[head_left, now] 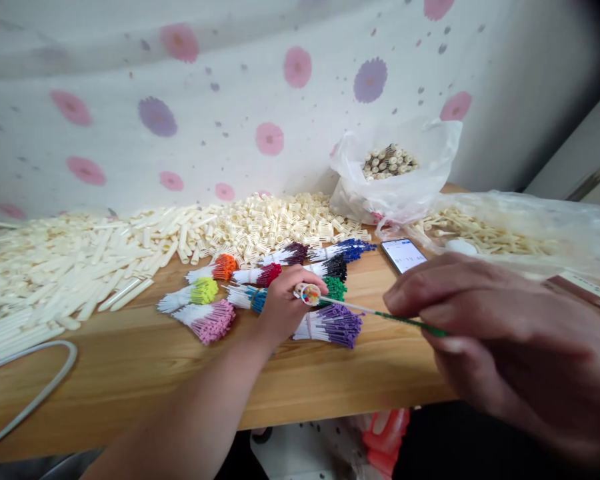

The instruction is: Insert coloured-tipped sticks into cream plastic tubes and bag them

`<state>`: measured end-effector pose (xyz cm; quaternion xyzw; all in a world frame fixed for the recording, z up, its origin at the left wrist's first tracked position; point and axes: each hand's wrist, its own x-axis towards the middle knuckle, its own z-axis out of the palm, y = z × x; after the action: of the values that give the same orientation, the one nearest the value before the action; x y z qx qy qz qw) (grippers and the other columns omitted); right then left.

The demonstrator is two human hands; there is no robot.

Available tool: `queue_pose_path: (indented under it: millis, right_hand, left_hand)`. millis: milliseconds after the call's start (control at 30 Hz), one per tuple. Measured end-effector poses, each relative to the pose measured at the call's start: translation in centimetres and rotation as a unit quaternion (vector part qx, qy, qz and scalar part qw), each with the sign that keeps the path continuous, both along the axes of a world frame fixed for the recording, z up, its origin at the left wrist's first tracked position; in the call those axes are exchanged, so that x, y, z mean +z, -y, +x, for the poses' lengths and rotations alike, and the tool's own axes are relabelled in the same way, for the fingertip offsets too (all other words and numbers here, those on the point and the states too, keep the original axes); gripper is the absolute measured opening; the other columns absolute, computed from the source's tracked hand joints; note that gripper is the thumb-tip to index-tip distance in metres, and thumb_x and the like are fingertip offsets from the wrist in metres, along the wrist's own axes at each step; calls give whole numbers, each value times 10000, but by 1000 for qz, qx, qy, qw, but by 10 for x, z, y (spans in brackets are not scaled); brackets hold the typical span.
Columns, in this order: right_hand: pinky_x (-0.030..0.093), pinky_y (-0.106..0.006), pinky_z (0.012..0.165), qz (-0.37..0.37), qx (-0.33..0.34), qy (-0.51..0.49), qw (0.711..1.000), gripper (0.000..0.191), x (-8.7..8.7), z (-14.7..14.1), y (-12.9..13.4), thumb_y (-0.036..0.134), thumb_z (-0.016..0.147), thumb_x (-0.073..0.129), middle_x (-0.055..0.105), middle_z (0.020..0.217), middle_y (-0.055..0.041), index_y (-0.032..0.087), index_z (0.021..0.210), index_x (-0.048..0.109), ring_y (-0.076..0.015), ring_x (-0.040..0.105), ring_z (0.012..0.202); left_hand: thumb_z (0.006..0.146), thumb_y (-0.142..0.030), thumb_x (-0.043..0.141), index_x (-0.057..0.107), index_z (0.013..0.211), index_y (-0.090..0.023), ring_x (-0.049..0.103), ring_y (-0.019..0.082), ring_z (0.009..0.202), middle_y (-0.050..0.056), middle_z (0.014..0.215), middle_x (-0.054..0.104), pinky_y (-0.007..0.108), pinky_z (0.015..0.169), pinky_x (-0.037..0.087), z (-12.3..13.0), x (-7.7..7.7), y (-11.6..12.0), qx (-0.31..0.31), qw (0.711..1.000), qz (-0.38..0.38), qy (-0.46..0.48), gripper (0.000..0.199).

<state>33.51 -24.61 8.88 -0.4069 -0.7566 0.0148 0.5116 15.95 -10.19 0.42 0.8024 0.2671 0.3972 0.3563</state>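
Note:
My left hand [285, 300] is wrapped round a cream pen barrel [300, 289], its open end facing me. Several coloured tips show inside that end. Between the thumb and fingers of my right hand [500, 333] is a thin pen refill [405, 321], white at one end and green at the other. Its white end reaches to the barrel's mouth; I cannot tell how far in it is. Near my left hand lie bundles of refills: purple [337, 325], green [336, 289], pink [213, 322] and blue [347, 251] among them.
Cream pen parts [280, 220] are heaped along the back, with long tubes [100, 253] at left. A plastic bag [350, 193] of assembled pieces stands behind a phone [403, 255]. More cream parts [480, 230] lie on plastic at right. A white cable [55, 380] loops at left.

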Motion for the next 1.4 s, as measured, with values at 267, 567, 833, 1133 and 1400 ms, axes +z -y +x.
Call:
queue_pose_path:
  millis: [267,567,833,1133,1400]
  right_hand:
    - [552,-285,703,79,26,87,993,187,-11,-9,-20,114,820,551,687,897,-45,274,906,594,-167,661,837]
    - [523,-312,720,68,1,64,996,152,-31,-18,-37,128,848,521,644,886,-55,238,935,580,-171,623,842]
    - [456,-296,668,42,-68,46,996,76,-38,-14,-47,129,808,587,499,833,-29,203,794,576,-150,515,790]
    - [452,-310,692,23,-67,11,997,97,-44,-21,-52,105,818,558,493,843,-42,186,803,610,-155,502,804]
    - [477,-315,765,-77,39,-123,989,187,-61,7,-76,152,866,498,594,941,-46,213,913,668,-154,568,888]
  left_hand:
    - [794,-292,601,641,668,-184,525,142,659,8,696,604,280,682,414,1,0,2,-31,999,33,14,171]
    - [805,-448,588,635,872,-202,514,160,745,24,807,572,285,708,412,-2,-6,-1,-28,995,93,2,260]
    - [903,-559,233,453,1289,-224,457,213,982,92,1041,474,353,888,383,-8,-3,3,-33,985,164,-35,556]
    - [897,-514,356,607,1063,-206,466,202,933,69,954,439,360,840,420,-5,-9,3,92,966,243,-11,430]
    - [903,-493,375,590,993,-195,494,191,917,60,928,493,336,836,411,-2,-12,-4,52,984,166,31,378]
